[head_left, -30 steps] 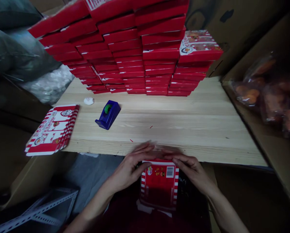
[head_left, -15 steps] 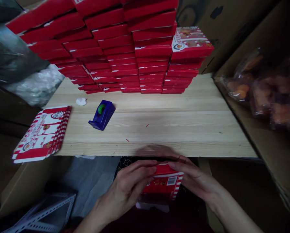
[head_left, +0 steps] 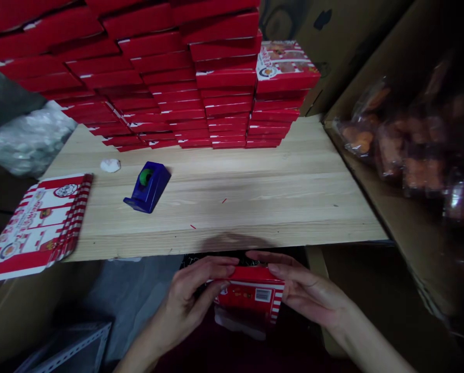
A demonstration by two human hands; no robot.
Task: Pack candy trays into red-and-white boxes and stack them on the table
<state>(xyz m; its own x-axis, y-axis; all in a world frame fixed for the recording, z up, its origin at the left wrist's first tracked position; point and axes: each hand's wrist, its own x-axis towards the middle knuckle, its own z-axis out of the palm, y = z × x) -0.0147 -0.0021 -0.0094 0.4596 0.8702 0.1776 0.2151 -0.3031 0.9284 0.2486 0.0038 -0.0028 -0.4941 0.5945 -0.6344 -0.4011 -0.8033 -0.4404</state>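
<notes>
Between my hands is a red and white printed cardboard box (head_left: 245, 298), held in front of the table's near edge, its barcode side facing up toward me. My left hand (head_left: 195, 290) grips its left end, thumb on the near face and fingers along the top edge. At the right end, my right hand (head_left: 307, 290) has its thumb on the top edge and its fingers behind and under the box. A pale flap hangs at the bottom of the box. Its far side is hidden.
Stacked red boxes (head_left: 170, 98) stand along the back of the wooden table (head_left: 263, 207). A blue tape dispenser (head_left: 148, 189) with green tape sits left of centre, near a small white piece (head_left: 110, 165). Flat printed cartons (head_left: 38, 223) lie at left. Bagged orange-brown items (head_left: 406, 150) fill a carton at right.
The view has shifted to the right, so the table's things sit further left. My right fingers have shifted at the box's far edge, and the box's top face shows more. Both hands still hold it.
</notes>
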